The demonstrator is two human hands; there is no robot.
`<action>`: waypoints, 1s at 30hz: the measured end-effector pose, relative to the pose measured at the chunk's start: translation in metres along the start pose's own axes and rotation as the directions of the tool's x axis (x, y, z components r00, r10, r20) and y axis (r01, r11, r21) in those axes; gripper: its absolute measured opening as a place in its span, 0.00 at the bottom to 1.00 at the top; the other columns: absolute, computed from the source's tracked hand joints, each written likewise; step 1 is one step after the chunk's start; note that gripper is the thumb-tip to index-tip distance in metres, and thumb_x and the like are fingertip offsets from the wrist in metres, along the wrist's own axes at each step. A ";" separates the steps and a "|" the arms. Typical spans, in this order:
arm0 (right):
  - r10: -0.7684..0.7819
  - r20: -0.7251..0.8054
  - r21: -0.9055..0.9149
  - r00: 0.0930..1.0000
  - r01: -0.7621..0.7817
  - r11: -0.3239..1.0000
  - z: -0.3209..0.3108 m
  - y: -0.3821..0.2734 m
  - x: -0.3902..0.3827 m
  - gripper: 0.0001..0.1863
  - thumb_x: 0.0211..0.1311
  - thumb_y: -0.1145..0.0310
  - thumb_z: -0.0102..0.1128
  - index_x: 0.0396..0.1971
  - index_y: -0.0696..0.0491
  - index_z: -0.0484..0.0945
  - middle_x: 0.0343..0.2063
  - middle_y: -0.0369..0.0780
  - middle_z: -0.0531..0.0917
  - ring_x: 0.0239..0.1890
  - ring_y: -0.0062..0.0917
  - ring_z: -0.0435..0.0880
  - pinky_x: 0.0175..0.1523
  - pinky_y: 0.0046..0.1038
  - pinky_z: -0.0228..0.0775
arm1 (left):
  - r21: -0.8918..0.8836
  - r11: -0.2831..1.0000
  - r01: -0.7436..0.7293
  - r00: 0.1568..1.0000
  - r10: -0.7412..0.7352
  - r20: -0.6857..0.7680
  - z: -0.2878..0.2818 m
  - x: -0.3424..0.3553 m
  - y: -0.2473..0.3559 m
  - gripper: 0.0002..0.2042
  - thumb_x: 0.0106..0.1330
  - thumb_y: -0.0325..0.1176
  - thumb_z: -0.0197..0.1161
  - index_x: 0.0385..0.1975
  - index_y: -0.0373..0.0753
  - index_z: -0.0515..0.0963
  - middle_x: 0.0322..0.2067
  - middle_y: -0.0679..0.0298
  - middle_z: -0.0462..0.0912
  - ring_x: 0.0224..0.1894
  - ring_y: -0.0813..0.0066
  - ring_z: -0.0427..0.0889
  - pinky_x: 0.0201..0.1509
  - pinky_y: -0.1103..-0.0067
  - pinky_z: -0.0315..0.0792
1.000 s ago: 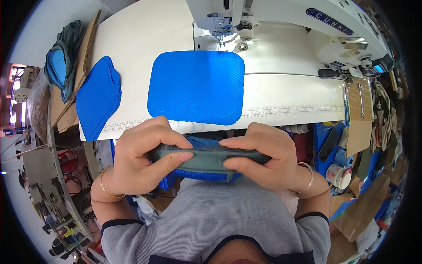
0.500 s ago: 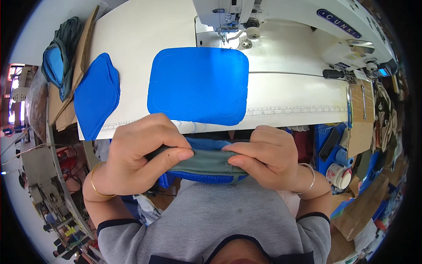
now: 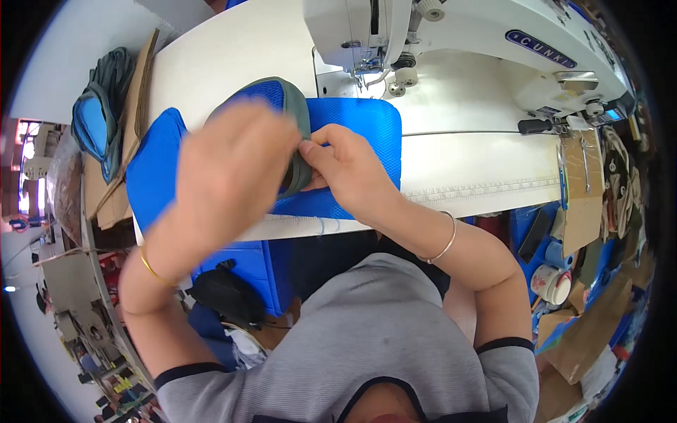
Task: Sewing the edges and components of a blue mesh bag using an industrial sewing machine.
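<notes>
A blue mesh fabric piece with a grey-green band (image 3: 297, 113) stands tilted above the table, partly behind my hands. With thumb and fingers closed, my right hand (image 3: 349, 169) pinches the band's right side. My left hand (image 3: 233, 166) is smeared by motion in front of the piece's left part; whether its fingers grip the fabric cannot be made out. Beneath them lies a rounded blue textured panel (image 3: 363, 130), its left part covered by the fabric piece and my hands.
The sewing machine (image 3: 352, 49) stands at the back, its needle area beyond the panel. Blue cut pieces (image 3: 155, 162) lie at the left table edge, near cardboard (image 3: 130, 120) and a green-and-blue sewn piece (image 3: 95, 116). A black-handled tool (image 3: 534, 127) rests at right.
Both hands have moved forward from the table's front edge to over the blue panel, bringing the banded fabric piece along. The piece has turned from lying level to standing on edge.
</notes>
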State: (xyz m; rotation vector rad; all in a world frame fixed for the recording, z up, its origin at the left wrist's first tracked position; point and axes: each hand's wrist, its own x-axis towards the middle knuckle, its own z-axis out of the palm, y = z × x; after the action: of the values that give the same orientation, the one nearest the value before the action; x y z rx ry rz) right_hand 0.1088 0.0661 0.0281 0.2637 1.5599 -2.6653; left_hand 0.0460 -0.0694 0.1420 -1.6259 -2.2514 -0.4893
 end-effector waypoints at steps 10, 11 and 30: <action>0.092 -0.061 0.124 0.994 -0.084 0.989 0.013 -0.018 0.026 0.14 0.73 0.66 0.51 0.42 0.66 0.71 0.35 0.46 0.82 0.37 0.29 0.86 0.44 0.30 0.81 | 0.165 0.971 0.176 0.971 -0.143 -0.194 0.055 -0.070 0.012 0.20 0.48 0.20 0.70 0.42 0.35 0.71 0.45 0.51 0.77 0.46 0.51 0.74 0.50 0.61 0.66; 0.089 -0.064 0.127 0.994 -0.081 0.989 0.018 -0.019 0.026 0.14 0.73 0.66 0.51 0.42 0.66 0.71 0.35 0.46 0.82 0.37 0.29 0.86 0.44 0.30 0.81 | 0.140 0.970 0.199 0.958 -0.163 -0.235 0.063 -0.071 0.006 0.21 0.48 0.19 0.69 0.41 0.36 0.70 0.44 0.51 0.76 0.44 0.51 0.74 0.50 0.62 0.66; -0.131 -0.347 -0.236 0.929 0.049 0.971 0.021 0.003 0.053 0.12 0.69 0.68 0.58 0.41 0.63 0.73 0.31 0.45 0.82 0.34 0.24 0.82 0.42 0.26 0.77 | 0.576 0.813 -0.085 0.928 0.275 -0.251 0.074 -0.044 -0.044 0.13 0.48 0.24 0.65 0.36 0.34 0.85 0.27 0.64 0.72 0.25 0.73 0.70 0.25 0.81 0.65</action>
State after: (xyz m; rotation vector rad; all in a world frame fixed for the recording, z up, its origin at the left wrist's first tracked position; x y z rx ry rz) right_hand 0.0543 0.0485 0.0266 0.7228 2.0015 -2.5811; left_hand 0.0135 -0.0860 0.0531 -1.3161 -1.7424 -0.0230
